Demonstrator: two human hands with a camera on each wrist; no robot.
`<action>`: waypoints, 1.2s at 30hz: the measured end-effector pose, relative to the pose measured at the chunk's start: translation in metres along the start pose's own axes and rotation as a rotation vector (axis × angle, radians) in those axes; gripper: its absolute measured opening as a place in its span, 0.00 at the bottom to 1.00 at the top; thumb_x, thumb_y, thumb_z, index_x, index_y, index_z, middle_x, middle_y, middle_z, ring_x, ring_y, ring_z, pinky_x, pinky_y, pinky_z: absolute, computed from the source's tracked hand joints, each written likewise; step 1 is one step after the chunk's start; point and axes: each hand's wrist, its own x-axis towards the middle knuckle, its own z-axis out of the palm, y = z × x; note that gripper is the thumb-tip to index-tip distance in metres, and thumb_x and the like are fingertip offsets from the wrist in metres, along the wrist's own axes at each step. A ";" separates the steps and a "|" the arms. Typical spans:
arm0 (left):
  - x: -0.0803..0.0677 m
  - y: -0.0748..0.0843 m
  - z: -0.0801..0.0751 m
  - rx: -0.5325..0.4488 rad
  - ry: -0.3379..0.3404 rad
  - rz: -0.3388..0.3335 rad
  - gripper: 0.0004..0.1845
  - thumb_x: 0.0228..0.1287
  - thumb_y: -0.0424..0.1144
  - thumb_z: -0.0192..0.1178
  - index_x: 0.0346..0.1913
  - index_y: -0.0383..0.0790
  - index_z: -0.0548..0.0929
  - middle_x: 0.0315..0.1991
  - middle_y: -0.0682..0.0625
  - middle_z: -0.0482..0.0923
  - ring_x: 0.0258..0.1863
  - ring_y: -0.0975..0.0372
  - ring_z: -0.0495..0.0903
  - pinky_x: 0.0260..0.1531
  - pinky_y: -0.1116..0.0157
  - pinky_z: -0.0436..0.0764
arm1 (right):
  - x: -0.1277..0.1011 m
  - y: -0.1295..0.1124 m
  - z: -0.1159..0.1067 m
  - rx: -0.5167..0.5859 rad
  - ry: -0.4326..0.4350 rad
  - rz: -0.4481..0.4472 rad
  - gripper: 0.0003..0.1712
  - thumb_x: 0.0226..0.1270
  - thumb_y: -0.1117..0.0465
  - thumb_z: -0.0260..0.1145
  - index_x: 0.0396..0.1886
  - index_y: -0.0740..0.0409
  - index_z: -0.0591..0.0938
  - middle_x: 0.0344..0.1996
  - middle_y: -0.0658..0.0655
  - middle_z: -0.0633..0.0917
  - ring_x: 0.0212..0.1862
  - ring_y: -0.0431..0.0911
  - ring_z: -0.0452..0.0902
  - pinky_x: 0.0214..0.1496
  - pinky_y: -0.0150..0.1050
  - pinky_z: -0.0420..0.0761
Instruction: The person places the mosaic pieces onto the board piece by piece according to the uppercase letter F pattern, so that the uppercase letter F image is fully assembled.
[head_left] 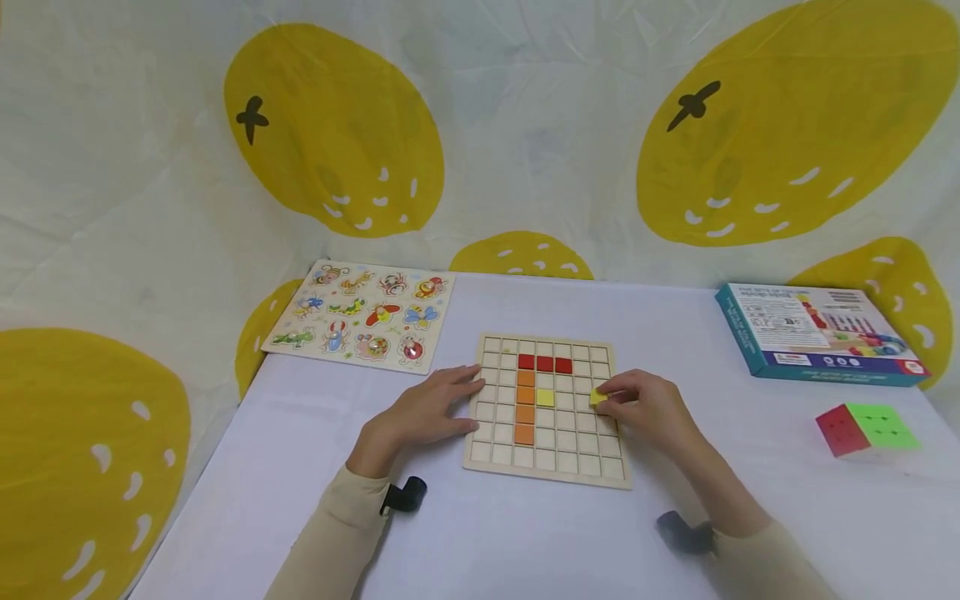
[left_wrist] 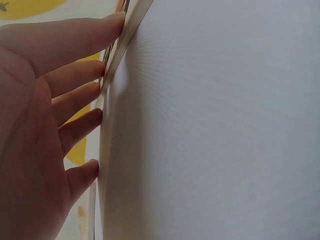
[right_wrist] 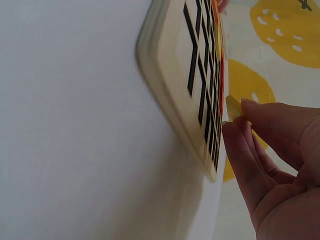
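Observation:
A wooden grid board (head_left: 517,472) lies on the table in the middle of the head view. Three red tiles (head_left: 545,363) form a row near its top, and several orange tiles (head_left: 525,414) run down a column below. One yellow tile (head_left: 545,397) sits beside that column. My right hand (head_left: 647,410) pinches another yellow tile (head_left: 597,397) between thumb and fingers over the board's right side; the right wrist view shows this yellow tile (right_wrist: 232,106) at the fingertips. My left hand (head_left: 423,410) rests with its fingertips against the board's left edge, fingers extended.
An insect picture puzzle (head_left: 352,321) lies at the back left. Toward the back right is a flat teal box (head_left: 817,333), with a red and green cube (head_left: 866,430) in front of it. A fruit-patterned cloth (head_left: 540,125) hangs behind the table.

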 end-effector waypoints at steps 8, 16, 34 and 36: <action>0.001 0.000 0.000 0.004 -0.001 0.005 0.36 0.67 0.51 0.66 0.76 0.46 0.70 0.82 0.51 0.58 0.82 0.51 0.57 0.77 0.48 0.66 | 0.011 -0.016 0.018 0.013 -0.020 -0.071 0.12 0.61 0.62 0.75 0.45 0.59 0.90 0.48 0.60 0.88 0.43 0.47 0.85 0.45 0.34 0.85; 0.003 0.000 0.001 0.015 -0.004 0.006 0.36 0.67 0.51 0.65 0.76 0.46 0.69 0.82 0.51 0.58 0.81 0.51 0.58 0.76 0.47 0.67 | 0.015 -0.021 0.030 -0.017 -0.006 -0.095 0.09 0.61 0.65 0.75 0.42 0.59 0.91 0.45 0.59 0.89 0.42 0.46 0.84 0.49 0.44 0.87; 0.001 0.003 -0.003 0.008 -0.010 -0.009 0.36 0.67 0.50 0.66 0.76 0.46 0.70 0.82 0.50 0.58 0.81 0.51 0.58 0.76 0.48 0.67 | 0.012 -0.024 0.036 -0.071 -0.011 -0.090 0.10 0.60 0.66 0.76 0.43 0.56 0.91 0.45 0.58 0.90 0.38 0.44 0.82 0.44 0.39 0.84; 0.001 0.004 -0.003 0.006 -0.011 -0.013 0.36 0.67 0.50 0.66 0.76 0.46 0.70 0.82 0.51 0.58 0.82 0.51 0.57 0.76 0.48 0.67 | 0.012 -0.024 0.036 -0.083 -0.009 -0.087 0.11 0.60 0.66 0.76 0.43 0.56 0.91 0.45 0.57 0.90 0.37 0.43 0.81 0.43 0.37 0.81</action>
